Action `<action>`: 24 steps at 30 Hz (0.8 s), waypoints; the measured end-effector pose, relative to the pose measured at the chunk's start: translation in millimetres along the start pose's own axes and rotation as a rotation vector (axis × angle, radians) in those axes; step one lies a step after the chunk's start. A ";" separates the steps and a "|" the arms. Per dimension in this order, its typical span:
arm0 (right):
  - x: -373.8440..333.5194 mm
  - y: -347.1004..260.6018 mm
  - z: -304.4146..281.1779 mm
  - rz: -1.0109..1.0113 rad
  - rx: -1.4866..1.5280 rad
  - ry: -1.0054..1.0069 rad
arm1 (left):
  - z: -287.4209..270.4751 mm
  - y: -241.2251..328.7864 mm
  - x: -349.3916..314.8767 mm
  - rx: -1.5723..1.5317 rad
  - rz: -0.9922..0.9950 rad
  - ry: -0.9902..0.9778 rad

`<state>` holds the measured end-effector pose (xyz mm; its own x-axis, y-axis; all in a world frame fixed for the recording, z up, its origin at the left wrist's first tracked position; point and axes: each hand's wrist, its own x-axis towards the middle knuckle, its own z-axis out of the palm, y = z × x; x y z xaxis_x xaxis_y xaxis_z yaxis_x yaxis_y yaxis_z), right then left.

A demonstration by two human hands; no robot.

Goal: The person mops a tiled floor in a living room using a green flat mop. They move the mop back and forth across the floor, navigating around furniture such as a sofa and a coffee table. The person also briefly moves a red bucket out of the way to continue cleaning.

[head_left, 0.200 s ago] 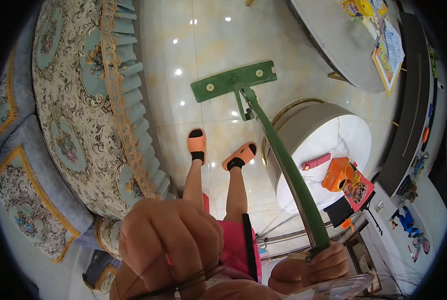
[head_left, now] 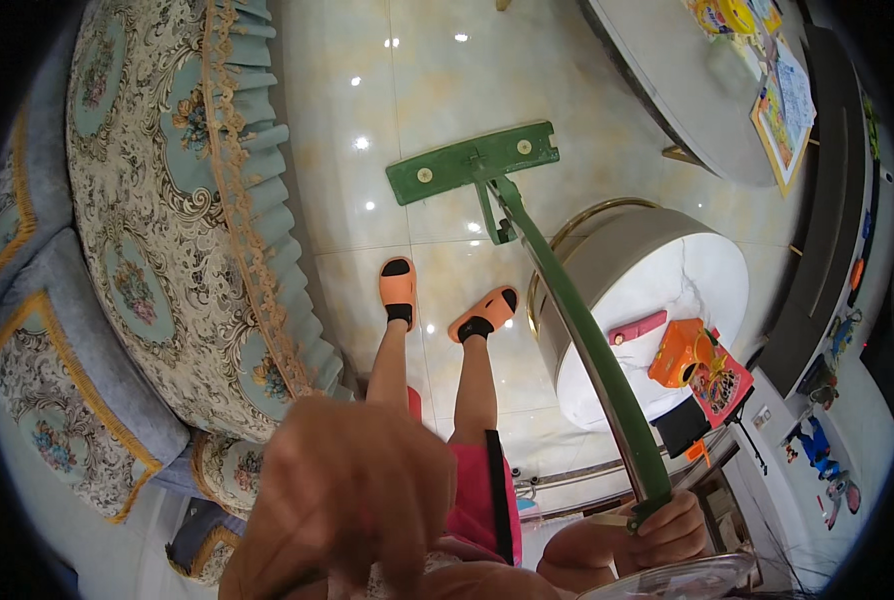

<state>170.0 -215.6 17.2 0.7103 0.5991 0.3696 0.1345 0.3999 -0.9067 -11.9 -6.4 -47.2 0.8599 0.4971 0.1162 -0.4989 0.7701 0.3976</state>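
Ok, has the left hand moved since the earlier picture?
Yes. Judged against the sofa, the left hand has shifted slightly to the right; it is blurred now.

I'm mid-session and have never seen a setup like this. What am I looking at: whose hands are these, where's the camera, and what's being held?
There is no machine here, just a person's two bare hands. The camera is worn on the head and looks down; its fisheye lens bends straight edges, and picture left is the person's left. The right hand grips the end of a green flat-headed tool. The left hand is close to the lens and blurred, so I can't tell whether it holds anything. Below are orange slippers on a shiny tiled floor. On the round white-topped table lie a pink item and an orange one.
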 end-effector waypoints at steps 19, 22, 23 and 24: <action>16.2 -0.2 13.6 0.149 0.063 0.031 | -79.4 -122.9 76.5 -0.247 -0.383 1.020; 54.1 43.6 12.9 0.079 0.330 -0.323 | -149.7 -94.0 85.9 -0.285 -0.149 0.965; 56.8 55.2 18.3 0.068 0.334 -0.381 | -170.4 -81.2 91.3 -0.297 -0.119 0.990; 59.8 69.3 26.7 0.092 0.272 -0.405 | -190.7 -69.5 97.3 -0.303 -0.092 1.010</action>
<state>203.3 -133.5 -18.1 0.3779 0.8402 0.3890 -0.1393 0.4670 -0.8732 85.8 64.7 -237.0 0.4761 0.4266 -0.7689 -0.5625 0.8199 0.1065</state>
